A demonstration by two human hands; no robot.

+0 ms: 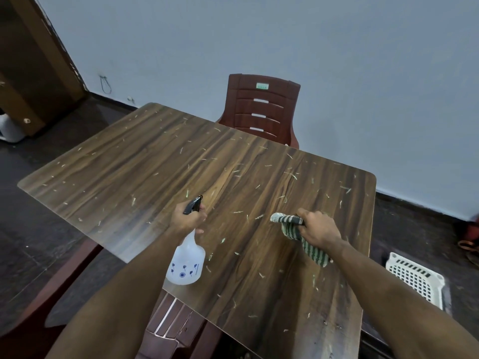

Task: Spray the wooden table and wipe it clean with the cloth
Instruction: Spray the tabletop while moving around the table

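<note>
The wooden table (145, 161) fills the middle of the view, its dark brown top strewn with small pale scraps. My left hand (188, 220) grips the neck of a translucent white spray bottle (187, 260) with blue markings and a black nozzle that points away from me over the table. My right hand (317, 230) holds a green-and-white striped cloth (291, 224) bunched up just above the table top, one end hanging down under my wrist.
A dark red plastic chair (261, 107) stands at the table's far side against the grey wall. Another red chair (171, 330) sits under the near edge. A white plastic basket (414, 278) rests on the dark floor at right. A brown door (33, 60) is at left.
</note>
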